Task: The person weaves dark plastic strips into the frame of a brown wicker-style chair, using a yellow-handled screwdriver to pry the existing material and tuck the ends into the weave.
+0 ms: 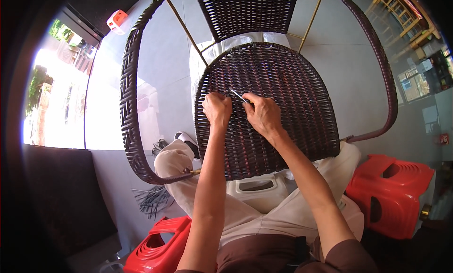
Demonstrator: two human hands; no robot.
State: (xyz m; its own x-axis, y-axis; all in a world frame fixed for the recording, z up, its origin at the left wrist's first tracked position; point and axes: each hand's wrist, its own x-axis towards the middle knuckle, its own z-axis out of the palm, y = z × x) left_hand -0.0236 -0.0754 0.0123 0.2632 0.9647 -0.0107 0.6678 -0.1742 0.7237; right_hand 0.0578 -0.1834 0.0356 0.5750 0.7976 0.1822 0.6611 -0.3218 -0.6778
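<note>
A dark brown woven chair seat (283,126) lies across my thighs, its reddish-brown strands running in rows. Over its left part, my left hand (217,109) is closed with the fingers curled in; whatever they grip is hidden. Just to the right, my right hand (265,115) is closed around a slim tool with a thin metal shaft (237,95). The shaft slants up and left, with its tip close to my left hand. I cannot make out the tool's handle, as the fingers cover it.
The chair's wrapped armrests (130,89) curve out on both sides, and its woven backrest (247,11) extends away from me. A white stool (259,190) is under the seat. Red plastic stools (391,193) stand nearby. Loose dark strands (153,200) lie on the floor at left.
</note>
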